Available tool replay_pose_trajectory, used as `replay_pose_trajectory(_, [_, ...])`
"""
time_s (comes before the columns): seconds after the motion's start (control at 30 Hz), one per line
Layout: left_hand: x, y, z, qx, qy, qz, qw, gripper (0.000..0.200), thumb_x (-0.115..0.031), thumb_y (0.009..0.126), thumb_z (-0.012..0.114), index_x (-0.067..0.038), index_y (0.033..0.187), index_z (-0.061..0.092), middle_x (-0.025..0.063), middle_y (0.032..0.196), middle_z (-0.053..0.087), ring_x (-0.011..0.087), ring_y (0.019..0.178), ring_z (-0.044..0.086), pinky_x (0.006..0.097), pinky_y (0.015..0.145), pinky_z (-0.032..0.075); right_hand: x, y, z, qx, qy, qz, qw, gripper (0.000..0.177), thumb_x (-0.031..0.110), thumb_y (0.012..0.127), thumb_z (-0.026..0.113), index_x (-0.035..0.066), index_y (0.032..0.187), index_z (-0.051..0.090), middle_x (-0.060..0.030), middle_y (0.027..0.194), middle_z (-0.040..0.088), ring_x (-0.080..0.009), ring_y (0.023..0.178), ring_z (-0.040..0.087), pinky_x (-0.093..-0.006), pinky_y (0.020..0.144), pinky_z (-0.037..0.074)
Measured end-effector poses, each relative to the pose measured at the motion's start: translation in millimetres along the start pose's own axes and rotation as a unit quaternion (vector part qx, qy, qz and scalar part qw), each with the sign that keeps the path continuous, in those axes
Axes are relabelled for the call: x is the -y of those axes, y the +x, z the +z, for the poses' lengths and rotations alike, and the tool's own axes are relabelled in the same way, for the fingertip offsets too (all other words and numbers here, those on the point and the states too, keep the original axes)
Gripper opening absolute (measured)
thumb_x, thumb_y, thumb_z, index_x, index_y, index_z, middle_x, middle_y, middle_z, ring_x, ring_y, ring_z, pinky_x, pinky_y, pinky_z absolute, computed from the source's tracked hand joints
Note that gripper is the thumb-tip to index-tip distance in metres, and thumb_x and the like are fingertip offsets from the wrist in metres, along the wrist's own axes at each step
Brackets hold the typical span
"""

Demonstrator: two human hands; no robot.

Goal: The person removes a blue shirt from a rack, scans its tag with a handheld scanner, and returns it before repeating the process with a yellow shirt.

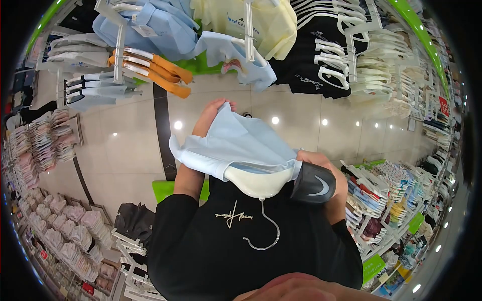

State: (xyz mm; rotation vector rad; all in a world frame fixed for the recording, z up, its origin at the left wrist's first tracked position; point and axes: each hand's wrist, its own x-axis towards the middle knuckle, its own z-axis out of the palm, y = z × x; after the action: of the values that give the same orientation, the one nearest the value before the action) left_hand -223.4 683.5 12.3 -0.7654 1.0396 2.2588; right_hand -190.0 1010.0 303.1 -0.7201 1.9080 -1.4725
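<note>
A light blue shirt (241, 138) hangs on a white hanger (261, 183) in front of my chest. The hanger's metal hook points down toward my body. At the far end of the shirt, my left hand (221, 104) is closed on the cloth, with the forearm passing under it. My right hand (316, 161) grips the shirt at the hanger's right shoulder; its fingers are partly hidden. A dark grey piece with a white curved mark (314, 184) lies over my right wrist, close beside the hanger's end.
Ahead are racks of blue shirts (145, 30), a yellow shirt (246, 25), orange garments (155, 70) and black shirts (314, 65). Tiled floor (120, 135) lies between. Folded clothes (75, 220) fill shelves at left; hanging clothes (371, 195) stand at right.
</note>
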Motion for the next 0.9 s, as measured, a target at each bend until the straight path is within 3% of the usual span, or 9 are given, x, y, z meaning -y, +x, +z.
replay_pose_trajectory(0.17, [25.3, 23.8, -56.2, -0.050, 0.227, 0.009, 0.973, 0.039, -0.037, 0.103, 0.065, 0.000, 0.108, 0.074, 0.0126, 0.103, 0.075, 0.0211, 0.089, 0.071, 0.0331, 0.080, 0.057, 2.6, 17.7, 2.7, -0.015, -0.042, -0.081, 0.996, 0.021, 0.012, 0.088, 0.077, 0.002, 0.081, 0.060, -0.0055, 0.075, 0.055, -0.0186, 0.066, 0.062, -0.0321, 0.059, 0.046])
replay_pose_trajectory(0.37, [39.3, -4.6, -64.7, -0.085, 0.023, -0.201, 0.976, 0.044, -0.041, 0.103, 0.066, 0.000, 0.118, 0.072, 0.0132, 0.103, 0.074, 0.0214, 0.093, 0.072, 0.0351, 0.085, 0.059, 20.4, 28.4, 9.3, -0.062, -0.003, 0.040, 0.997, 0.023, 0.012, 0.091, 0.075, 0.003, 0.078, 0.058, -0.0040, 0.071, 0.060, -0.0147, 0.065, 0.064, -0.0305, 0.058, 0.046])
replay_pose_trajectory(0.43, [59.8, -7.7, -85.0, 0.000, -0.100, -0.187, 0.977, 0.040, -0.036, 0.105, 0.063, 0.000, 0.121, 0.071, 0.0135, 0.104, 0.075, 0.0227, 0.095, 0.073, 0.0358, 0.087, 0.060, 22.4, 29.8, 12.8, -0.084, 0.054, 0.133, 0.986, 0.025, 0.012, 0.087, 0.078, 0.003, 0.077, 0.057, -0.0047, 0.068, 0.062, -0.0144, 0.065, 0.065, -0.0295, 0.058, 0.047])
replay_pose_trajectory(0.5, [68.5, -19.0, -96.0, 0.066, -0.060, -0.044, 0.995, 0.037, -0.032, 0.106, 0.061, 0.000, 0.123, 0.070, 0.0135, 0.107, 0.075, 0.0235, 0.097, 0.074, 0.0368, 0.088, 0.060, 26.6, 30.9, 13.7, -0.073, 0.019, 0.235, 0.969, 0.022, 0.010, 0.084, 0.080, 0.002, 0.088, 0.061, -0.0056, 0.073, 0.065, -0.0147, 0.068, 0.065, -0.0301, 0.062, 0.048])
replay_pose_trajectory(0.57, [74.1, -27.8, -104.9, 0.107, 0.146, 0.221, 0.958, 0.034, -0.028, 0.108, 0.059, -0.002, 0.125, 0.070, 0.0134, 0.113, 0.075, 0.0238, 0.099, 0.074, 0.0379, 0.089, 0.061, 29.0, 29.0, 11.3, -0.058, -0.049, 0.257, 0.963, 0.033, 0.006, 0.081, 0.082, -0.002, 0.108, 0.065, -0.0063, 0.083, 0.067, -0.0154, 0.073, 0.064, -0.0316, 0.069, 0.050])
replay_pose_trajectory(0.6, [72.2, -26.2, -109.3, 0.096, 0.054, 0.148, 0.983, 0.034, -0.027, 0.107, 0.059, -0.002, 0.128, 0.069, 0.0133, 0.117, 0.074, 0.0235, 0.102, 0.073, 0.0388, 0.091, 0.061, 27.2, 26.7, 11.0, -0.065, -0.055, 0.227, 0.970, 0.041, 0.004, 0.080, 0.083, -0.004, 0.116, 0.066, -0.0064, 0.086, 0.068, -0.0157, 0.075, 0.064, -0.0319, 0.072, 0.051])
replay_pose_trajectory(0.67, [62.9, -13.0, -122.1, 0.072, -0.130, -0.003, 0.989, 0.036, -0.025, 0.106, 0.060, -0.002, 0.133, 0.066, 0.0132, 0.125, 0.072, 0.0229, 0.109, 0.072, 0.0406, 0.095, 0.061, 0.2, 13.2, 15.1, -0.131, 0.053, 0.001, 0.990, 0.055, 0.002, 0.077, 0.085, -0.009, 0.126, 0.062, -0.0056, 0.087, 0.070, -0.0158, 0.076, 0.066, -0.0308, 0.074, 0.052])
replay_pose_trajectory(0.8, [46.8, -5.1, -123.8, 0.008, -0.169, 0.112, 0.979, 0.045, -0.027, 0.103, 0.064, -0.002, 0.141, 0.059, 0.0153, 0.136, 0.067, 0.0269, 0.122, 0.068, 0.0418, 0.102, 0.059, -54.1, -2.1, 18.4, -0.255, 0.166, 0.018, 0.952, 0.042, 0.004, 0.071, 0.086, -0.006, 0.107, 0.068, -0.0068, 0.076, 0.070, -0.0204, 0.076, 0.069, -0.0364, 0.088, 0.053])
replay_pose_trajectory(0.9, [31.7, -4.2, -131.4, -0.001, -0.270, -0.007, 0.963, 0.040, -0.028, 0.103, 0.065, 0.000, 0.132, 0.063, 0.0148, 0.124, 0.072, 0.0270, 0.112, 0.072, 0.0415, 0.097, 0.060, -45.9, 3.2, 19.8, -0.310, 0.250, 0.109, 0.911, 0.031, 0.017, 0.067, 0.085, 0.000, 0.087, 0.068, -0.0084, 0.074, 0.067, -0.0182, 0.075, 0.063, -0.0313, 0.079, 0.046])
